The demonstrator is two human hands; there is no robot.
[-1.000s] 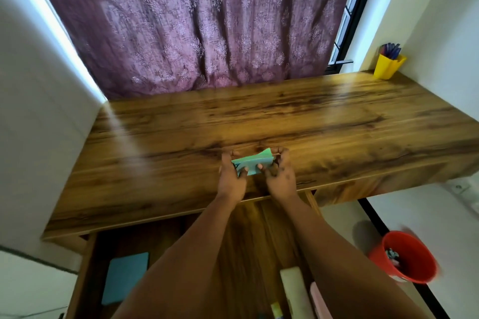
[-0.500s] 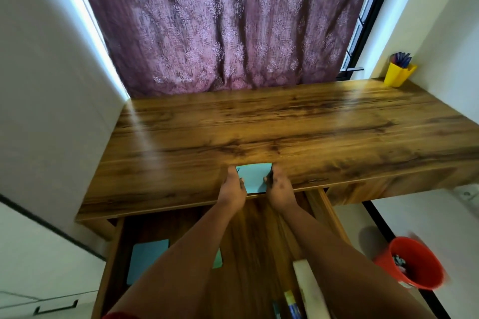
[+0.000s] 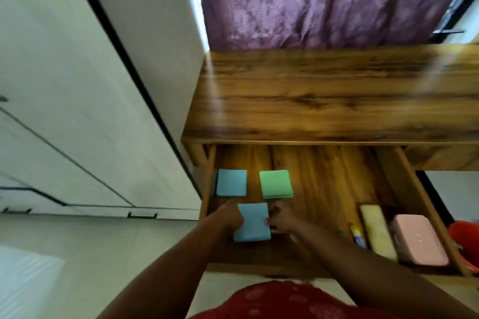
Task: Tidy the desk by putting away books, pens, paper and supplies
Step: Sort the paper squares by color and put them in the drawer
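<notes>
Both hands, left hand [image 3: 229,217] and right hand [image 3: 281,220], are seen gripping a blue paper pad [image 3: 252,223] by its sides inside the open drawer [image 3: 324,176] under the wooden table [image 3: 337,101]. Markings on the pink case [image 3: 418,239], possibly lettering, are blurred beyond reading.

An open drawer [image 3: 324,179] juts from under the bench [image 3: 337,101]. Two paper pads [image 3: 231,183] [image 3: 276,184] lie side by side near its back left corner, a third pad [image 3: 252,222] just before them between both hands [image 3: 229,217] [image 3: 281,220]; a case [image 3: 418,239] sits against its right wall.
</notes>
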